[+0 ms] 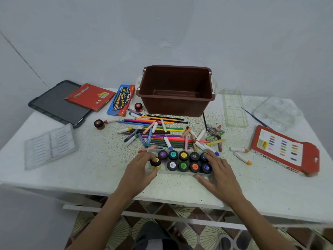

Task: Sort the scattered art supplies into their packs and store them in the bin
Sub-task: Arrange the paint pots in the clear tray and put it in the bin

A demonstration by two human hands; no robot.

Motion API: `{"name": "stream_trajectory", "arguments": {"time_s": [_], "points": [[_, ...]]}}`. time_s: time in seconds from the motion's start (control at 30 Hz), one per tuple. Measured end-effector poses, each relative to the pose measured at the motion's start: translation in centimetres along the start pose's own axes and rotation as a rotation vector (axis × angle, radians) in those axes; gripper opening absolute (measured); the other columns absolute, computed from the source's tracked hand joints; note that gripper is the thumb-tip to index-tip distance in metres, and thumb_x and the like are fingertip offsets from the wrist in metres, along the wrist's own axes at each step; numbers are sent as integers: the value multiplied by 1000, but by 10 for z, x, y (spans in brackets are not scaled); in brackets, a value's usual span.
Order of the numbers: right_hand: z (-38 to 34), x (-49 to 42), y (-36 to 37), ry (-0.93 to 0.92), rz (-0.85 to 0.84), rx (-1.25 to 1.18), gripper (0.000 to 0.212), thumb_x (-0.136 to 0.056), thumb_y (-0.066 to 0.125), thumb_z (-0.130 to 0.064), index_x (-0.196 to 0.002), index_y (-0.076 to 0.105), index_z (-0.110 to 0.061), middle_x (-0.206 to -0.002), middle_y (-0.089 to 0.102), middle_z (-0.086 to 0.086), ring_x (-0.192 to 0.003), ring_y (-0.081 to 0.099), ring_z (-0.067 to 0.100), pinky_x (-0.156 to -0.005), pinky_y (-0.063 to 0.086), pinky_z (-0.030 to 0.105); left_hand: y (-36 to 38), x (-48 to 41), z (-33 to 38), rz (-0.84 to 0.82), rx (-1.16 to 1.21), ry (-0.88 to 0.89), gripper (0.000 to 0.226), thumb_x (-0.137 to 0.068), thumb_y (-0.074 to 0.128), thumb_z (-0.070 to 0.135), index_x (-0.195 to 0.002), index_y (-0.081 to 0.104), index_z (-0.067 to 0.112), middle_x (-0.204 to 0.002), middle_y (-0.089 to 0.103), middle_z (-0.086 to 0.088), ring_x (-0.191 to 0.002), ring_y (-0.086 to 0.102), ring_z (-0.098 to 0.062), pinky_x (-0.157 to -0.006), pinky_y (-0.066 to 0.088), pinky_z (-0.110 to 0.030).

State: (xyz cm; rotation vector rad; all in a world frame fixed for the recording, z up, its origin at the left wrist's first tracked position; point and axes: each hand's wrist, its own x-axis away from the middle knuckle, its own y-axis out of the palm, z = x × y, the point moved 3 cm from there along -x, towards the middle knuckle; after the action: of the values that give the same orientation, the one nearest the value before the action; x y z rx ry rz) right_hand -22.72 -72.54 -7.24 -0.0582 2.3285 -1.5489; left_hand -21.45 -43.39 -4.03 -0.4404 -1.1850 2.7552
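Note:
A clear paint tray [180,173] lies near the table's front edge with several black-lidded paint pots in it. My left hand [139,169] pinches a yellow paint pot [155,163] at the tray's left end. My right hand [219,173] rests at the tray's right end, fingers spread over a blue-lidded pot [204,156] and thumb against the tray's front. Behind the tray lies a scattered heap of coloured pencils and crayons [162,131]. The brown bin [175,90] stands empty at the back.
Two red paint pots [99,124] [138,106] stand loose at the left. A blue pencil box [121,100], a red box [91,96] on a black tablet [57,103], a white insert [49,146], clear trays [234,109] and an oil pastel box [282,150] surround them.

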Motion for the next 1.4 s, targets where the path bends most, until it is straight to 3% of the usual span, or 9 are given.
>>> {"name": "stream_trajectory", "arguments": {"time_s": [0.23,0.4,0.53,0.7,0.93,1.13,1.4], "points": [[0,-1,-1,1,-3,-10,77,-88,43,-73,-144,41,-20,-154,38,-4,-124,45,18,-102,40,34,4,0,6,72,-78,37,32,-75,84,15,-96,61,23,-100,67,12,-86,65,-8,-72,56,-36],[1,0,0,-1,-5,-6,75,-88,47,-70,-144,41,-20,-154,37,-4,-124,46,19,-103,38,33,6,5,5,85,-55,32,21,-78,81,13,-91,65,20,-105,68,12,-91,63,-2,-76,53,-25],[1,0,0,8,-11,-10,76,-88,47,-71,-145,39,-21,-155,36,-5,-125,45,18,-103,39,34,8,3,5,49,-51,59,21,-77,81,10,-91,68,18,-102,69,9,-95,59,-3,-79,43,-7],[1,0,1,16,-24,-3,77,-88,44,-73,-146,38,-23,-155,35,-5,-128,43,17,-105,38,34,11,2,0,11,-71,71,16,-81,80,17,-94,72,21,-110,68,11,-101,48,11,-85,35,-10],[0,0,0,25,-25,1,78,-88,41,-74,-145,40,-21,-154,38,-5,-126,45,18,-104,39,35,10,3,-6,-12,-69,100,14,-88,72,21,-102,70,23,-116,63,12,-104,52,4,-86,43,-16],[0,-1,1,15,-34,7,78,-87,45,-72,-145,39,-20,-154,37,-4,-123,46,19,-102,40,35,-11,-7,-17,156,-103,97,15,-83,74,9,-97,71,14,-107,68,2,-102,61,-8,-89,48,-21],[-2,-2,1,9,-18,17,79,-87,46,-71,-145,40,-18,-152,40,-1,-119,48,21,-99,42,36,-67,-62,-69,432,-178,-138,7,-89,67,8,-95,70,7,-101,66,-9,-96,61,-22,-82,42,-27]]}}
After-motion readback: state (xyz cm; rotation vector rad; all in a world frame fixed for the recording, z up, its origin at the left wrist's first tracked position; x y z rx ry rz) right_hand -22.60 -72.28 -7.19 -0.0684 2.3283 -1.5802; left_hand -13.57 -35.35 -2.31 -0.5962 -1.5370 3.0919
